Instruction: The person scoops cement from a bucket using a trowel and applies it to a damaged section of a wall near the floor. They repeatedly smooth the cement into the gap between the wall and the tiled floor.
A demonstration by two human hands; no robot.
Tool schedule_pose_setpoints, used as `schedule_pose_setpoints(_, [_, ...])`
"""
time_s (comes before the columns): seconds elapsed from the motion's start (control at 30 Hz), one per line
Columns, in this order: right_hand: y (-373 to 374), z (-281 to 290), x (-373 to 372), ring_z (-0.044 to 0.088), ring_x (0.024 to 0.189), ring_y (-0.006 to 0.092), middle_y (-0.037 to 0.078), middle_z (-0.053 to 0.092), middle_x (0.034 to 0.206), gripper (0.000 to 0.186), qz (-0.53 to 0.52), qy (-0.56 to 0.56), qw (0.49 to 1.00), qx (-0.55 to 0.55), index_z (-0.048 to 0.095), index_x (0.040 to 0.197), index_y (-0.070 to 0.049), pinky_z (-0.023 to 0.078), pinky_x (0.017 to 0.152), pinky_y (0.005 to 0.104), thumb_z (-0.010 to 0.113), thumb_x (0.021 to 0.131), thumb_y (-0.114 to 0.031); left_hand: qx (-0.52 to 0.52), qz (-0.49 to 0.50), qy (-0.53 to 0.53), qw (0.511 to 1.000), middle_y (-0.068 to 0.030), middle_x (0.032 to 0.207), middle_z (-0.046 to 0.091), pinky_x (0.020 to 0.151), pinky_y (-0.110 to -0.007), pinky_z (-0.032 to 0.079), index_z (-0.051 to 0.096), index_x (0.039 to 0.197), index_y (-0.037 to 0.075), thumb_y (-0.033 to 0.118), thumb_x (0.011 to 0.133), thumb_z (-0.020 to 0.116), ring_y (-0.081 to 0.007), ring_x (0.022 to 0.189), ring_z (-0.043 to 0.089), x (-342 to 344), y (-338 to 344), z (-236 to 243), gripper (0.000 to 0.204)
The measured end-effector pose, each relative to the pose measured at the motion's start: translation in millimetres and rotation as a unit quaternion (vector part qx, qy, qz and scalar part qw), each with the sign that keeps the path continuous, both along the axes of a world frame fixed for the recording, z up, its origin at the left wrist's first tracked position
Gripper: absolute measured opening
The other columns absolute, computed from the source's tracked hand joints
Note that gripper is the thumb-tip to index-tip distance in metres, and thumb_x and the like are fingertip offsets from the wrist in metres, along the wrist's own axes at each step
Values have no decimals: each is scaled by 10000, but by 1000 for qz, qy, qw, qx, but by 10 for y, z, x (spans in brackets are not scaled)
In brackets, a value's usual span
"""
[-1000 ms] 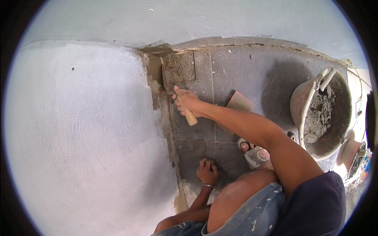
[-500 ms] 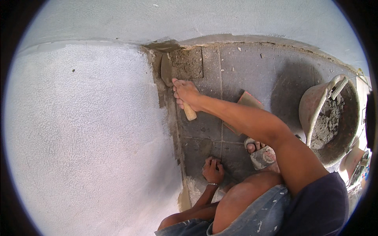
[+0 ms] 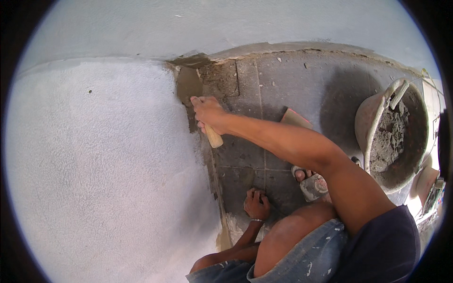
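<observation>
Knee (image 3: 285,236) nearest; left hand (image 3: 257,206) just past it; trowel (image 3: 213,138) well beyond left hand, up and to the left, with right hand (image 3: 208,114) the nearer of the 2, wrapped round it. Long axis aslant: wooden butt end toward the body, working end pointing away, up and slightly left.

Left hand down at the dark tiled floor (image 3: 236,155), fingers bent inward; cannot tell whether clasping anything under the palm. Right hand closed on the trowel handle, fingers curled round, butt end sticking out below.

Off to the right, well apart from the 2 hands: bucket (image 3: 364,123), grey mortar (image 3: 388,137) inside. Partly hidden behind right forearm (image 3: 283,137): flat board (image 3: 297,118) with a red edge.

Farther, just ahead of right hand: wet mortar patch (image 3: 188,84) beside white wall (image 3: 113,165), blade hard to tell apart from it. Last, pale far wall (image 3: 236,23).
</observation>
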State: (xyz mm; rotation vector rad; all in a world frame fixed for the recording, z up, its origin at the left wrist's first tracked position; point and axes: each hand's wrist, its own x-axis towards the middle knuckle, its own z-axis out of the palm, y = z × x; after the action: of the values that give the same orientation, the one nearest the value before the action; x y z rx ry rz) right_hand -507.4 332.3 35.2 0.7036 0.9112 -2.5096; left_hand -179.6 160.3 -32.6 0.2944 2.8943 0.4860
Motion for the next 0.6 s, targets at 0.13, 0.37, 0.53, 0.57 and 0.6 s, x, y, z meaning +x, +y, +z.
schedule_pose_setpoints(0.13, [135,126,58,453,437,132,15,442,631,347,49,48,996,63,501,930,-59,423,375,324,487,1063,-379,2,23,-19,1000,-110,1130,622,763,-505,502,671,914,143,185,827,628,-369,916,649,88,-79,-100,105])
schedule_pose_setpoints(0.37, [59,-14,463,453,455,125,5,432,645,352,51,38,994,93,495,921,-64,428,381,320,474,1068,-383,0,6,-9,1000,-123,1113,630,761,-489,524,689,918,132,159,794,640,-368,920,658,32,-41,-20,135])
schedule_pose_setpoints(0.53, [21,-93,257,457,470,128,4,434,657,356,26,-14,997,74,495,944,-72,443,396,323,475,1063,-407,-11,8,-21,1000,-112,1140,630,766,-495,518,685,931,144,177,819,644,-366,936,658,53,-85,-56,124])
schedule_pose_setpoints(0.57, [-13,-65,203,458,470,130,4,432,655,352,26,-19,997,71,495,947,-73,447,399,325,474,1063,-404,-10,9,-20,1000,-112,1141,631,768,-494,519,688,933,145,178,818,645,-366,938,659,60,-97,-72,128])
schedule_pose_setpoints(0.6, [-43,-34,150,459,471,131,3,431,653,348,26,-24,997,68,495,949,-74,451,402,326,474,1062,-402,-9,10,-20,1000,-112,1141,632,770,-493,519,691,936,146,179,817,647,-365,940,660,61,-108,-89,131])
